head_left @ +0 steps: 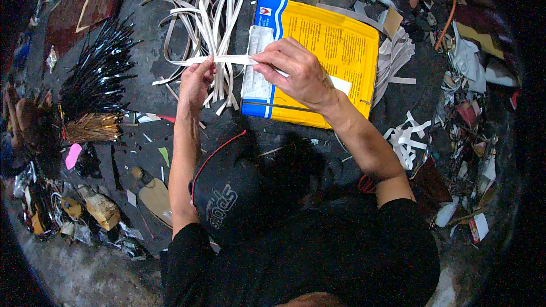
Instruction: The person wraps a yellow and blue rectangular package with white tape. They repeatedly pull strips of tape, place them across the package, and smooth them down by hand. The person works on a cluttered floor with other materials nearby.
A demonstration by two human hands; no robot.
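In the head view, a white strip (232, 59) runs straight between the two hands, mostly just left of the yellow panel (347, 34), its right part reaching over that panel's left edge. The left hand (197, 79), left of the panel, has thumb and fingers closed on the strip, which sticks out beyond them on the left. The right hand (296, 74), above the panel, pinches the strip between thumb and fingers; whether the strip continues beneath the palm, I cannot tell.

More pale strips (213, 14) lie loosely heaped left of the panel, behind the held one. Grey strips (395, 59) fan out at the panel's right edge, and white curls (408, 141) lie to its lower right. Black strips (99, 68) are bunched well to its left.
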